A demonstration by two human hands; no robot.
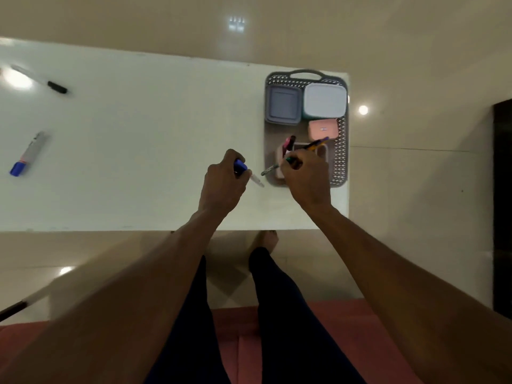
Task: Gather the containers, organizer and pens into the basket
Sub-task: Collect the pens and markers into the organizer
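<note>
A grey perforated basket [341,151] sits at the table's right end. Inside it lie a grey-lidded container [283,105], a white-lidded container [324,100], a small pink container [323,129] and a pale organizer [322,149] with a dark red pen [289,142] in it. My right hand [306,176] hovers over the organizer, closed on several pens; an orange-and-purple one [318,143] and a grey one [268,170] stick out. My left hand [224,184], just left of the basket, grips a blue-capped marker [248,171]. On the table's left lie a blue-capped marker [27,154] and a black-capped marker [41,79].
The white table [144,128] ends just right of the basket, with glossy beige floor beyond. My legs and a bare foot [267,239] are below the near edge, above a reddish seat [238,345]. A dark object [502,206] stands at the far right.
</note>
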